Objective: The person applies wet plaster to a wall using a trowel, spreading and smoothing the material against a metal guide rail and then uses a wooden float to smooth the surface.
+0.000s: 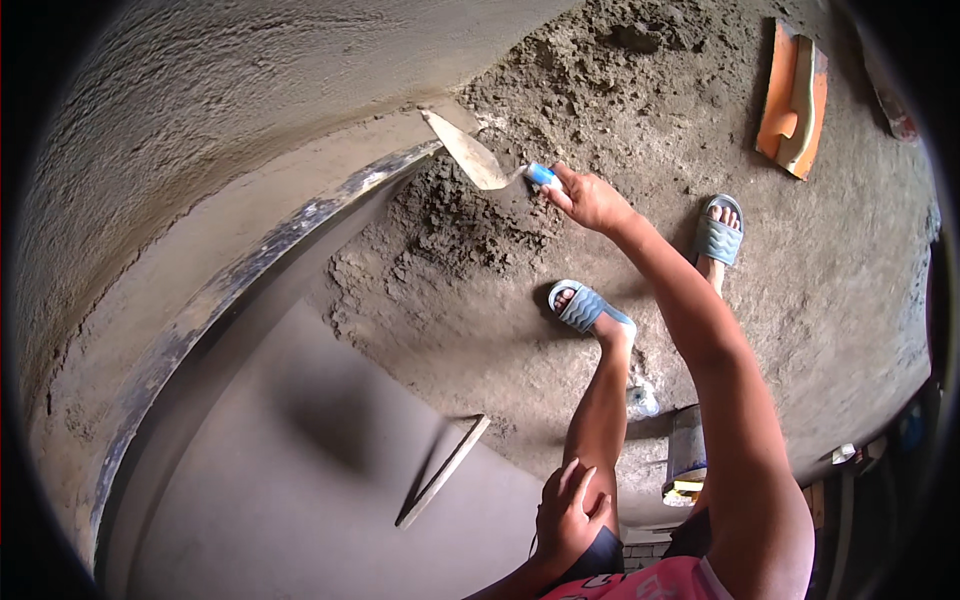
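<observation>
My right hand [590,199] grips the blue-and-white handle of a pointed trowel [468,156]. The trowel's pale metal blade points up and left, its tip by the end of a long board [285,235] that runs along the foot of the wall. Just below the blade lies a dark heap of crumbly mortar [465,225]; whether the blade touches it I cannot tell. My left hand [572,515] rests on my left leg near the knee, its fingers spread, with nothing in it.
An orange plastering float [795,100] lies at the upper right. More loose mortar [610,70] spreads along the rough plastered wall [220,110]. A short wooden strip [443,470] lies on the smooth grey surface [300,490]. A container [686,450] stands beside my legs; both sandalled feet are on the ground.
</observation>
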### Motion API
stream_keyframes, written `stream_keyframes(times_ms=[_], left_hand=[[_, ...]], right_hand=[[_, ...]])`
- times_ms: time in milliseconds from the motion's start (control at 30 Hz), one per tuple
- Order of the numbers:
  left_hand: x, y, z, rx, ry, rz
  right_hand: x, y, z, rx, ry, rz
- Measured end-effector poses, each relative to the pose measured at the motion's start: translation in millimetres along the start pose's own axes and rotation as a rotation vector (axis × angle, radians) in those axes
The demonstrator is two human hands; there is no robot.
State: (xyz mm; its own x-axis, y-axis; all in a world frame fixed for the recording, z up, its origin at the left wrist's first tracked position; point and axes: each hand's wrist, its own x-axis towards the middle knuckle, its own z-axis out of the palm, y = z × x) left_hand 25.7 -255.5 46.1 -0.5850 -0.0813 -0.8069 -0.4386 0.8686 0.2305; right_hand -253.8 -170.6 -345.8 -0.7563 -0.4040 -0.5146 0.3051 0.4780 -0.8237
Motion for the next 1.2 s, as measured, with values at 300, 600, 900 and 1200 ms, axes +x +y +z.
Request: stream_keyframes(times_ms=[300,600,900,1200], left_hand=[[1,0,1,0.006,-0.001,-0.003],[2,0,1,-0.026,-0.006,-0.007],[3,4,-4,-0.044,-0.013,-0.007],[-7,-3,3,-0.072,-0.003,-0.021]], right_hand=[[7,27,5,-0.026,0.006,0.16],[27,31,2,-0.003,-0.066,0.122],[34,30,12,-0.1,0.023,0.251],[8,12,25,-0.092,0.234,0.412]])
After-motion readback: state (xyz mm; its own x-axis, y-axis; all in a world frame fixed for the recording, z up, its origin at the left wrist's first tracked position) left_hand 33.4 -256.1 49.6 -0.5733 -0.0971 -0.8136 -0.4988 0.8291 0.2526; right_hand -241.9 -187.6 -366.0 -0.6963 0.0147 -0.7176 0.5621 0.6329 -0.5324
